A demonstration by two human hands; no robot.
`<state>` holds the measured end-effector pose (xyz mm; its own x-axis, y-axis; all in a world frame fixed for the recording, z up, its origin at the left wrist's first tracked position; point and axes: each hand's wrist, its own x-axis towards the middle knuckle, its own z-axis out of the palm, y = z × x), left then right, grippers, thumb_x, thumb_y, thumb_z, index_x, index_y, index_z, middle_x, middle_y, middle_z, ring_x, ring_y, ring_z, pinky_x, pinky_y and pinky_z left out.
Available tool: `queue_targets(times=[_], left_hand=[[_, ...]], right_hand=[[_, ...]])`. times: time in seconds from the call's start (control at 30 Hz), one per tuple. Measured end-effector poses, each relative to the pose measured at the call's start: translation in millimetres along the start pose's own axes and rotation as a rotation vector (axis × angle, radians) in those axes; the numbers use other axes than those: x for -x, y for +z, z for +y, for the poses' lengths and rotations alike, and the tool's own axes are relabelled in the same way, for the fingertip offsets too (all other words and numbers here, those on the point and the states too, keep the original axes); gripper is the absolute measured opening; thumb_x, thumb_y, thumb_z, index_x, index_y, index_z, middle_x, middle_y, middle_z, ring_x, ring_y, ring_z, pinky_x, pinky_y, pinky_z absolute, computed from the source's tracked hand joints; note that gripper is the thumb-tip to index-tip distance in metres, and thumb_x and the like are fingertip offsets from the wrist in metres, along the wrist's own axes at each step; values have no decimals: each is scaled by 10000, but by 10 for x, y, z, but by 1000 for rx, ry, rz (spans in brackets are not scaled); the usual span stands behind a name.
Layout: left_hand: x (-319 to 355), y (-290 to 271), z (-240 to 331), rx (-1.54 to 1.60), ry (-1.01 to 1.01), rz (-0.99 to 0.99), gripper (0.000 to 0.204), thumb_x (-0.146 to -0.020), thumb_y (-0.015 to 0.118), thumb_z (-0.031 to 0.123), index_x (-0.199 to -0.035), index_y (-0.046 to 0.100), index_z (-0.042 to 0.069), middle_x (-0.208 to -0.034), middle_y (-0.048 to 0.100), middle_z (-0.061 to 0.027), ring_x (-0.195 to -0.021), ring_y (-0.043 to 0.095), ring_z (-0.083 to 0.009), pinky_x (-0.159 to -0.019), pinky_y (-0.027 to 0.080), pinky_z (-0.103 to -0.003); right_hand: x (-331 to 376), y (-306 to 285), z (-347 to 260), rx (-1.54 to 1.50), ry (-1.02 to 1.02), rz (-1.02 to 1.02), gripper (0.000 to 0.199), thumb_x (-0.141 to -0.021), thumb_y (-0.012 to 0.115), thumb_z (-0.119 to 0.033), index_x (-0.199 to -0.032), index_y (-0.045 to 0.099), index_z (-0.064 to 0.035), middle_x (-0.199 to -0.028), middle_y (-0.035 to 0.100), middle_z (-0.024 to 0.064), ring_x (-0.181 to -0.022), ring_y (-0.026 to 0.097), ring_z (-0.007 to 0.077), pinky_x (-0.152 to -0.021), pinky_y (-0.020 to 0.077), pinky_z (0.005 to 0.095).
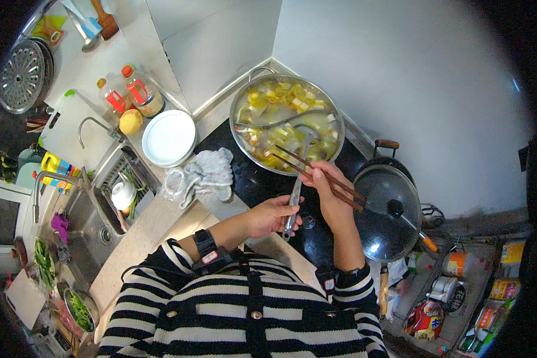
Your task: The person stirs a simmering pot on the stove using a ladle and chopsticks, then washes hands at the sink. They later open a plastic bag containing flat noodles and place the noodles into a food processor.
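Observation:
A wide steel pot (pixel 239 142) with a curved divider stands on the black cooktop (pixel 253 197). Yellowish broth with white cubes and yellow-green pieces fills both halves. My left hand (pixel 273 216) is closed around the handle of a metal ladle (pixel 295 200), whose bowl end lies in the near half of the pot. In my right hand (pixel 333 194) is a pair of brown chopsticks (pixel 346 187), their tips over the pot's near rim, beside the ladle. Whether the tips touch anything I cannot tell.
Right of the pot sits a wok with a glass lid (pixel 388 215). A grey cloth (pixel 207 173) and stacked white plates (pixel 169 138) lie on the left counter, near bottles (pixel 143 92) and a sink (pixel 80 238). Packaged goods (pixel 428 319) fill shelves at lower right.

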<state>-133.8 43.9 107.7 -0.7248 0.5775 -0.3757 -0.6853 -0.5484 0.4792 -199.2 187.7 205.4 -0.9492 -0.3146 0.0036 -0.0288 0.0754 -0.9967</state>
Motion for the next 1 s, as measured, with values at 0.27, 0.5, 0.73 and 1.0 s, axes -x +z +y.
queue_targets(times=[0.27,0.5,0.73,1.0], left_hand=[[209,-166,175,-18,-7,-53,394,-934,545,235,-1277,406,101,-891,615,-96,-774,616,-192,-707,524,-353],[360,-342,254,-53,-53,-143,424,-941,531,235,-1309,392,75,-997,620,-139,-884,629,-232,-801,518,-377],[738,-683,355,-137,-33,-72,495,-942,529,227,-1366,347,48,-1069,596,-149,-957,608,-245,-838,510,-392],[1036,-1020,304,-60,50,31,442,-930,548,222,-1308,414,35,-1036,612,-135,-930,612,-248,-827,512,-388]], right_hand=[[-296,291,180,70,79,-22,311,-939,547,-217,-1086,579,55,-962,641,155,-824,668,213,-724,551,286],[-268,243,146,150,41,139,277,-954,514,-214,-1051,559,42,-897,632,141,-770,667,193,-660,547,263],[-247,232,182,145,-1,213,266,-949,517,-203,-1019,564,50,-873,637,143,-739,667,186,-627,549,259],[-276,252,192,-50,45,346,281,-955,510,-222,-979,543,57,-843,639,155,-699,677,229,-611,560,274]])
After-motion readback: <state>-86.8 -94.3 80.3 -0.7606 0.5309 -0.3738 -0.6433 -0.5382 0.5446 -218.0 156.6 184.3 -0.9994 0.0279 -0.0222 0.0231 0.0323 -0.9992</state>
